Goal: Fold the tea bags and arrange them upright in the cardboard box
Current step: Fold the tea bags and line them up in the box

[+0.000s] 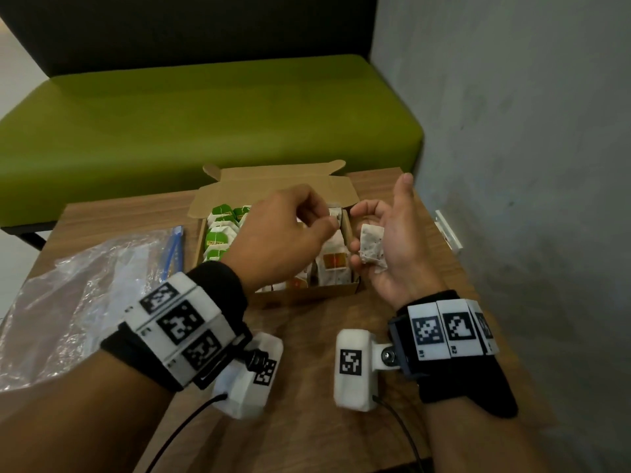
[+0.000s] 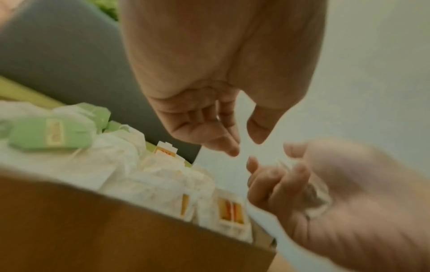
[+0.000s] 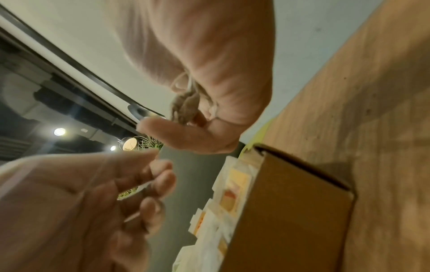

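The open cardboard box (image 1: 307, 294) sits on the wooden table (image 1: 307, 363). Green-tagged tea bags (image 1: 218, 238) stand in its left part and orange-tagged ones (image 1: 334, 261) in its right. My right hand (image 1: 379, 206) is palm up just right of the box, its fingers curled round a loose white tea bag (image 1: 373, 249) lying in the palm. My left hand (image 1: 329, 221) hovers over the box and pinches that bag's small tag (image 1: 335, 215) and string. The right wrist view shows the bag (image 3: 186, 106) in the palm with its string looped.
A crumpled clear plastic zip bag (image 1: 85, 295) lies on the table's left side. A green bench (image 1: 205, 114) stands behind the table and a grey wall (image 1: 529, 165) runs along its right. A small white object (image 1: 449, 233) sits at the table's right edge.
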A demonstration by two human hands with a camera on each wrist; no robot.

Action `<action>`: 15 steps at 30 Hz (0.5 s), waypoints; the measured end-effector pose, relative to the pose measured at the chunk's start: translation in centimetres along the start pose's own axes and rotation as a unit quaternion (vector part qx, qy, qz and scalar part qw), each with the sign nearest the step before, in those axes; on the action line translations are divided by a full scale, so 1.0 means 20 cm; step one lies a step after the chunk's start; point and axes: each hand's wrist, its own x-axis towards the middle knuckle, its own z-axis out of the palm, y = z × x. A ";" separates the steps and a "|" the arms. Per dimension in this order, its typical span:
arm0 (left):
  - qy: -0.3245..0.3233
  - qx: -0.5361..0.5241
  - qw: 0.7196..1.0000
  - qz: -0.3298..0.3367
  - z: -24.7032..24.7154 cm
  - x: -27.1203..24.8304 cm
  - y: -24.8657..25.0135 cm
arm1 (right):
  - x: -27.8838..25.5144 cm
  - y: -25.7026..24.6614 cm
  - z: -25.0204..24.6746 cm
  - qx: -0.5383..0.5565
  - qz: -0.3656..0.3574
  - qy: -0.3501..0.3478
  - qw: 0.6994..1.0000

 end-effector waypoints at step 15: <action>-0.032 -0.046 0.997 0.044 -0.02 0.02 -0.02 | -0.01 0.00 0.04 0.024 0.028 -0.079 0.996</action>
